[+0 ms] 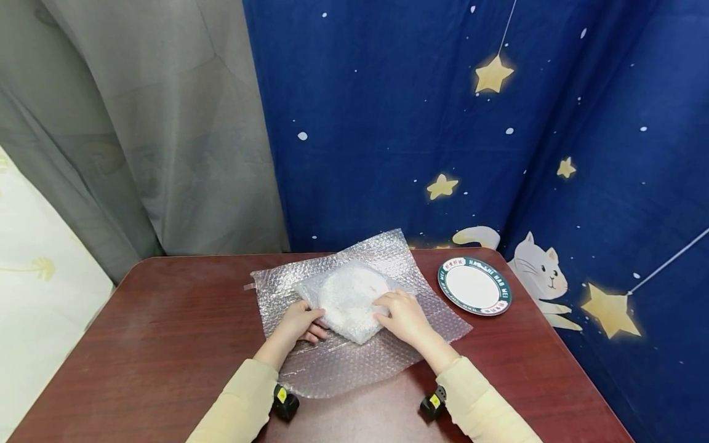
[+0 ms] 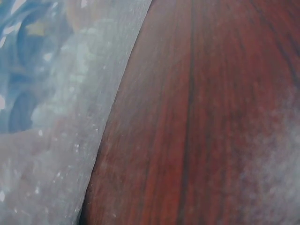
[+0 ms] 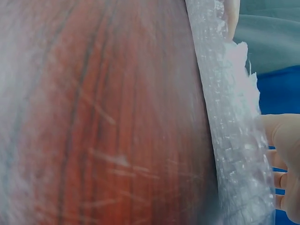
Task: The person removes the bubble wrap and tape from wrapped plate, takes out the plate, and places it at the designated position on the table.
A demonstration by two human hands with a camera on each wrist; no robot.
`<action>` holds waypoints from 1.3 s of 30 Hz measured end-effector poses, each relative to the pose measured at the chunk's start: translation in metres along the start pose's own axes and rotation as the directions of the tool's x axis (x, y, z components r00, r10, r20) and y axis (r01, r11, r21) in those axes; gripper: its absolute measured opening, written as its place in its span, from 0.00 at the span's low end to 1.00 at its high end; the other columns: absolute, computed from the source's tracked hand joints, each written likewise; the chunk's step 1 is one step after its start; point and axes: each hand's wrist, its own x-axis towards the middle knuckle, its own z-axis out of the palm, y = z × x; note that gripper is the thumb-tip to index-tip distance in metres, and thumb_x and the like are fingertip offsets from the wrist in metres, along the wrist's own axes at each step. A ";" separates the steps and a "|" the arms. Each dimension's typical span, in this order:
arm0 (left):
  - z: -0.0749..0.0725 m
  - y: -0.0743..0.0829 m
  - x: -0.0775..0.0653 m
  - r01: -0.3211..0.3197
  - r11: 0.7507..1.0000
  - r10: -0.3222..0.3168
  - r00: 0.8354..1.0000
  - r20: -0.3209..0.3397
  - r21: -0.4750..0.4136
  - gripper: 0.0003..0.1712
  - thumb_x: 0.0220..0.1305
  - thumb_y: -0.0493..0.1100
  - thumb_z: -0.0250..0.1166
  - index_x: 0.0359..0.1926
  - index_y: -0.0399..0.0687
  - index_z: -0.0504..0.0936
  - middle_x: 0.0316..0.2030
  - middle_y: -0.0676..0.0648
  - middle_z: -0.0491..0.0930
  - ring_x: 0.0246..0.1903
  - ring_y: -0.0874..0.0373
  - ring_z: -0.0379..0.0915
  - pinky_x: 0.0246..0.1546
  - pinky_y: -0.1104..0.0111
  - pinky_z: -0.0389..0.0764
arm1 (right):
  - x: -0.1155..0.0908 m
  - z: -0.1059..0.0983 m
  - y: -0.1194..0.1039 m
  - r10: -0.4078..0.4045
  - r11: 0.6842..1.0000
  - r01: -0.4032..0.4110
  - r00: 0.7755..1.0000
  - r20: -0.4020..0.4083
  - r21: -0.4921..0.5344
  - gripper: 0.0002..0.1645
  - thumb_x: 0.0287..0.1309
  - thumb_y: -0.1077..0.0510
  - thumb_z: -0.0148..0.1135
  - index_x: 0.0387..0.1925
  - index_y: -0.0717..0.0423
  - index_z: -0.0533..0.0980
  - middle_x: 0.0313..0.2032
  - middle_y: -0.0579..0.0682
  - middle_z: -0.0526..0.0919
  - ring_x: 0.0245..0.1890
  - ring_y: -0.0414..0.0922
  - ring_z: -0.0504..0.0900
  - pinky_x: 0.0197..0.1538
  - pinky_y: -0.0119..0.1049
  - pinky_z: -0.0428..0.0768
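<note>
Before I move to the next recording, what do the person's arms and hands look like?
Long pale-yellow fabric sleeves end near the wrists, where small black box-shaped devices with yellow markings are worn; a black strap shows on the right. The left hand and right hand are bare, without gloves.

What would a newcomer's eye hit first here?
Probably the white bubble-wrapped bundle mid-table, held at its sides by the left hand and right hand, over a spread bubble wrap sheet. Next, the green-rimmed white plate near the table's far right corner. Behind the table, the blue star-print curtain also stands out.
</note>
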 end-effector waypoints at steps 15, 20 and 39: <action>0.001 0.000 0.000 0.002 1.000 -0.002 1.000 -0.004 -0.004 0.08 0.68 0.37 0.57 0.36 0.34 0.68 0.26 0.37 0.83 0.17 0.53 0.80 0.13 0.69 0.76 | -0.003 -0.008 0.009 0.078 0.997 -0.078 0.997 0.018 -0.025 0.19 0.58 0.50 0.66 0.49 0.53 0.82 0.64 0.60 0.69 0.63 0.64 0.64 0.61 0.61 0.60; 0.000 -0.001 0.002 0.002 1.000 -0.002 1.000 -0.004 -0.007 0.08 0.68 0.36 0.57 0.36 0.34 0.68 0.26 0.37 0.83 0.17 0.52 0.80 0.13 0.69 0.76 | -0.003 -0.009 0.014 0.120 0.993 -0.120 0.992 0.029 -0.014 0.24 0.59 0.49 0.65 0.55 0.52 0.79 0.66 0.59 0.65 0.64 0.62 0.64 0.61 0.61 0.60; 0.001 -0.002 0.003 -0.006 1.000 0.007 1.000 -0.014 0.013 0.08 0.68 0.37 0.57 0.35 0.34 0.69 0.26 0.38 0.83 0.17 0.52 0.81 0.13 0.69 0.77 | -0.005 -0.006 0.034 0.203 0.978 -0.207 0.975 0.094 0.036 0.36 0.62 0.45 0.60 0.67 0.54 0.67 0.69 0.67 0.56 0.66 0.65 0.58 0.61 0.66 0.54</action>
